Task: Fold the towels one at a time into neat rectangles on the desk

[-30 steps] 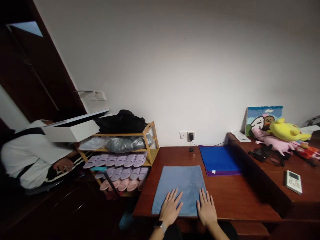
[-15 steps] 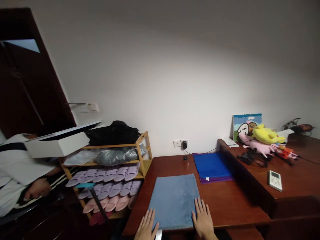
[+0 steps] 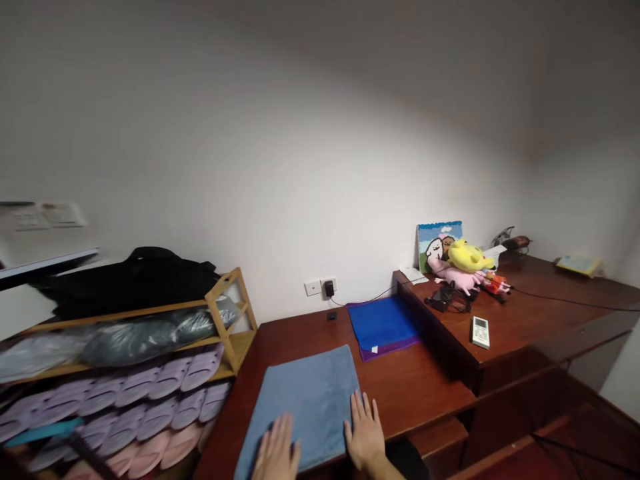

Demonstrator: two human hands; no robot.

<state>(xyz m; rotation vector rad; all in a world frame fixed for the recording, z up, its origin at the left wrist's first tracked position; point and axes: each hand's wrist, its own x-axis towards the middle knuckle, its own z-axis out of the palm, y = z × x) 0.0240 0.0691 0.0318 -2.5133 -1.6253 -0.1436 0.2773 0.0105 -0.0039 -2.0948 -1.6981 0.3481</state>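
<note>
A square blue-grey plush cloth [image 3: 313,393], perhaps a cushion cover or mat, lies flat on the dark red wooden desk [image 3: 295,337]. My left hand [image 3: 277,450] is over its near left part, fingers stretched out and slightly blurred. At the near right edge of the cloth is my right hand [image 3: 365,430], palm down with the fingers spread. Neither hand holds anything. Farther back, a bright blue cloth [image 3: 383,323] rests on a purple cloth [image 3: 393,350], with a small white tag at its near edge.
Left of the desk stands a wooden rack [image 3: 233,333] with slippers [image 3: 135,387], plastic-wrapped goods and a black bag [image 3: 135,280]. A raised desk section [image 3: 540,300] at right bears plush toys [image 3: 465,267], a white remote [image 3: 480,332] and cables. A plug [image 3: 329,289] sits in the wall socket.
The view has turned right, so the desk appears farther left and the person at left is gone from sight. My left hand has moved from the cloth's near left corner inward over it.
</note>
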